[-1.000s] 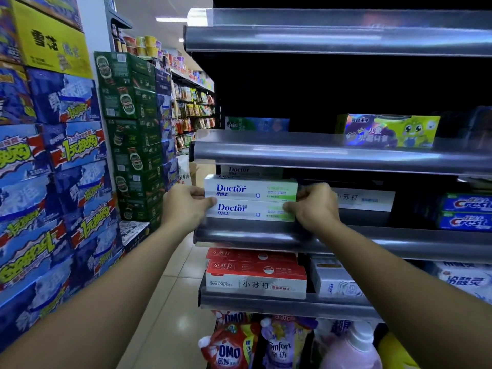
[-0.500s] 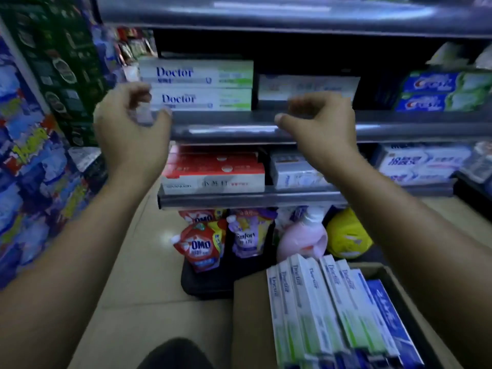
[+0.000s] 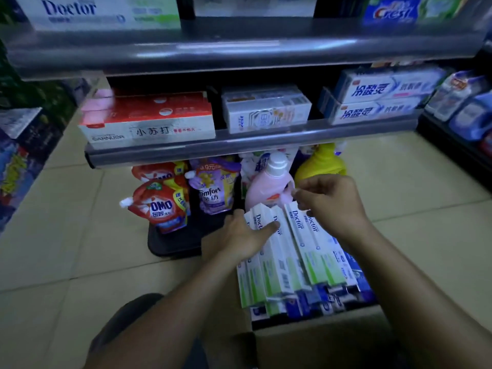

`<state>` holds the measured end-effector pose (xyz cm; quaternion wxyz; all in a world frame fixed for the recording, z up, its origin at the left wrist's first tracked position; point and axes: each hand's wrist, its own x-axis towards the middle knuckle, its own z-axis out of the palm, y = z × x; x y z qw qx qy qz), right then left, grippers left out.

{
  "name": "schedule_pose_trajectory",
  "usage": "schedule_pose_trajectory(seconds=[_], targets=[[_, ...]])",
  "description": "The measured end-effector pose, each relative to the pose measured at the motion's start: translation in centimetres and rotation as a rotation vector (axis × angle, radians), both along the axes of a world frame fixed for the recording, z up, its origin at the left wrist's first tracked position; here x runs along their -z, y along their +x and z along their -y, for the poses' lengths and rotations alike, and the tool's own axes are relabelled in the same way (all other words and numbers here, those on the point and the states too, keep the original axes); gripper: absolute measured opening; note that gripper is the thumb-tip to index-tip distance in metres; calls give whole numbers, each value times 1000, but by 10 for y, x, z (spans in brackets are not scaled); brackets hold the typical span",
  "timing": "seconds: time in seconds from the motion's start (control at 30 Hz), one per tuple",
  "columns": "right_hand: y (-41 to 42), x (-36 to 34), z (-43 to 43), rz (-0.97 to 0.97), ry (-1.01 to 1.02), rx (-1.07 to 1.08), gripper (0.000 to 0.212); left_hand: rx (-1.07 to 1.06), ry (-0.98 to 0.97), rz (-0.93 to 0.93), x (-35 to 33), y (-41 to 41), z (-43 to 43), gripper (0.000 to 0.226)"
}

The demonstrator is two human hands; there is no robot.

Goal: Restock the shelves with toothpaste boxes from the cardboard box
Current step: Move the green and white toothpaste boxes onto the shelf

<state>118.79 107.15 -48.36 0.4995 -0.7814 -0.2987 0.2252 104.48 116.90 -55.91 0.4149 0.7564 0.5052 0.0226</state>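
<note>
White-and-green Doctor toothpaste boxes (image 3: 292, 259) stand packed on end in the cardboard box (image 3: 319, 342) on the floor. Left hand (image 3: 245, 235) rests on the leftmost boxes, thumb across one top, grip partly closed. Right hand (image 3: 332, 203) hovers over the right-hand boxes, fingers curled, holding nothing discernible.

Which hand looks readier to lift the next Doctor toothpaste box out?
Probably the left hand: its thumb already lies across the Doctor toothpaste boxes in the cardboard box. The right hand hovers above them, fingers curled.
</note>
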Motion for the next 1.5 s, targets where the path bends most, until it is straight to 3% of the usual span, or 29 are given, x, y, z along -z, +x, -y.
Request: schedule_pose_trajectory(seconds=[0.1,0.23,0.4,0.5,0.57,0.63,0.73,0.8,0.9,1.0,1.1,1.17,1.33,1.5], targets=[[0,2,6,-18,-14,-9,14,84,34,-155,-3,13,-2,91],[-2,1,12,-29,-58,-31,16,64,12,-113,2,14,-5,69],[-7,-8,10,-24,-65,-111,20,-197,-139,193,0,7,-12,58],[-13,-8,14,30,-100,-354,46,-395,-368,489,-14,8,-30,48],[-18,-7,19,90,-141,-536,71,-451,-497,603,-28,9,-40,43],[-22,-5,21,264,-126,-598,82,-464,-580,670,-39,12,-45,36],[-23,-3,18,498,83,-505,57,-433,-576,756,-43,15,-46,29],[-21,-5,16,424,197,-336,37,-444,-558,801,-35,11,-48,36],[-7,-5,15,146,256,-115,18,-355,-312,600,-5,-4,-53,23],[5,-7,14,-1,270,-31,19,112,91,300,36,-23,-57,55],[8,-9,14,-128,308,24,21,614,375,50,60,-30,-59,79],[7,-10,15,-196,321,31,21,763,532,-84,63,-27,-61,84],[7,-11,16,-241,320,82,19,898,745,-71,32,-14,-75,58],[13,-25,16,-304,371,127,17,1021,851,60,3,-29,-89,50]])
